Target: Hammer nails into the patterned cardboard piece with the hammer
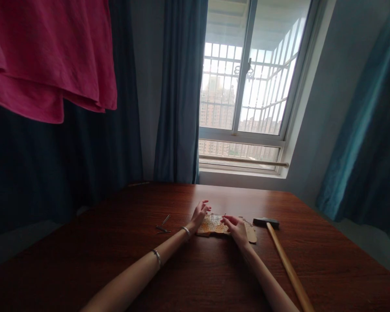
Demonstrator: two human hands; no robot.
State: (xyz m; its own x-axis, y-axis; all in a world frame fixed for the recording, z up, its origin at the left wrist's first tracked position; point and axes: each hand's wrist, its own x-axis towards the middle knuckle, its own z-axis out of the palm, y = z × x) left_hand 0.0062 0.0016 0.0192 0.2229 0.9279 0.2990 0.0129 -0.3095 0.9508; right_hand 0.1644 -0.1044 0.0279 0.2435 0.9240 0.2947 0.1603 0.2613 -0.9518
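Note:
A tan, speckled wooden board lies flat on the table, its right part partly behind my right hand. A couple of thin nails stand upright near its far edge. My left hand is at the board's left side, fingers apart and slightly bent, with nothing visible in them. Over the board's right half, my right hand pinches a small thin piece that looks like a nail between thumb and fingertips. Whether its lower end touches the board I cannot tell.
A hammer with a dark head and long wooden handle lies to the right. Several loose nails are left of my left hand. The brown table ends near the curtain and window. A pink cloth hangs upper left.

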